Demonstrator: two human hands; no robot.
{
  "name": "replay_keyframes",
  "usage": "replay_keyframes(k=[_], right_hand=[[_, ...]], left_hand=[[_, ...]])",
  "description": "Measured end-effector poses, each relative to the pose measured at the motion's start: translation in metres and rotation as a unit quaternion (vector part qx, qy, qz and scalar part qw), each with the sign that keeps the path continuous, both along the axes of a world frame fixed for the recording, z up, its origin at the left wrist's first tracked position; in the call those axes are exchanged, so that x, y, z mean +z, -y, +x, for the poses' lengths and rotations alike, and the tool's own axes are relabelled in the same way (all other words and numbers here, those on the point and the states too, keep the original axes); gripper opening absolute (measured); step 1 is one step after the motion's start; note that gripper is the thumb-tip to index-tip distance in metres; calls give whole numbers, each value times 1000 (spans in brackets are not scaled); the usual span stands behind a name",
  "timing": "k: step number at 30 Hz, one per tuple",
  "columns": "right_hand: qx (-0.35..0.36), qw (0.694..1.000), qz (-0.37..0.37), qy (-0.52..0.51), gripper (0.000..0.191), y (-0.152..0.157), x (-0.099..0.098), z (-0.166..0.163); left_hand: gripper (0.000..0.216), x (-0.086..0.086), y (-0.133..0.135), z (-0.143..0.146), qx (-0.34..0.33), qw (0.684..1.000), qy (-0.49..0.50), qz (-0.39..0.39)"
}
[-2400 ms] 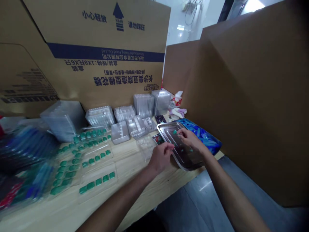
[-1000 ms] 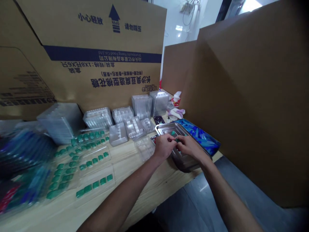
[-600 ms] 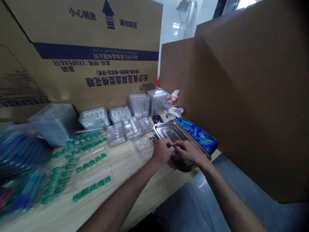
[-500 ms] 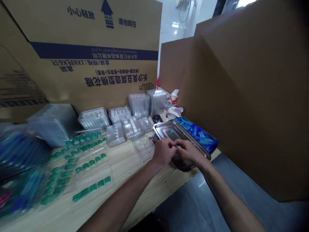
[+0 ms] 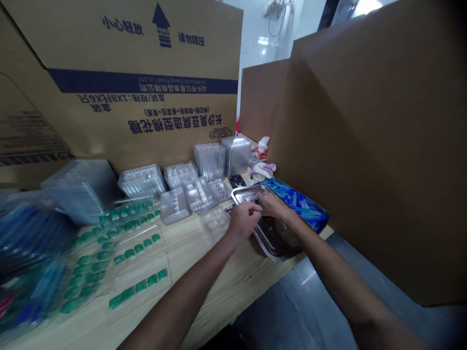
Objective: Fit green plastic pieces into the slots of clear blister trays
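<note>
Left hand (image 5: 243,222) and right hand (image 5: 273,205) pinching a small green piece (image 5: 260,208) above a steel tray (image 5: 245,192). Loosened fingers could drop the piece.

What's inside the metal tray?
The metal tray shows a small green piece and its shiny bottom. The left hand and right hand cover its middle, so whatever lies under them cannot be seen.

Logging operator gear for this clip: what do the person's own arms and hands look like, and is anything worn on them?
The left hand and right hand are bare, with no gloves, and both forearms show no sleeves, watch or bracelet. Rings cannot be made out.
</note>
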State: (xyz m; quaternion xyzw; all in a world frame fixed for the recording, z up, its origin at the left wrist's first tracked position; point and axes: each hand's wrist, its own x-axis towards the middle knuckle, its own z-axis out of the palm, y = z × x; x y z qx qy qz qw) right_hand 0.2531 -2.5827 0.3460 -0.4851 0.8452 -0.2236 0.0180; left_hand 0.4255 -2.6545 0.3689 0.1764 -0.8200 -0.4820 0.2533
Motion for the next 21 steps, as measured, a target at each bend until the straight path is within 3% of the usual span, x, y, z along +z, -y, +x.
replay_keyframes(k=[5, 8, 10, 12, 14, 17, 21], right_hand=[[-46, 995, -53, 67, 17, 1, 1, -7], [-53, 986, -96, 123, 25, -15, 10, -6], [-42, 966, -150, 205, 30, -26, 16, -2], [-30, 926, -216, 307, 32, -36, 17, 5], [-28, 895, -256, 364, 32, -40, 16, 13], [-26, 915, -257, 308, 30, -38, 12, 24], [-6, 940, -262, 217, 29, -34, 10, 34]], left_hand=[[22, -8, -13, -7, -42, 994, 39, -94], [21, -15, -15, -11, -77, 982, 66, -160], [23, -17, -14, -13, -78, 983, 51, -158], [25, -15, -14, -18, -49, 996, 13, -74], [27, -12, -14, -25, -16, 995, -15, 92], [23, -6, -13, -35, -2, 947, -44, 318], [12, -1, -6, -37, -18, 904, -74, 420]])
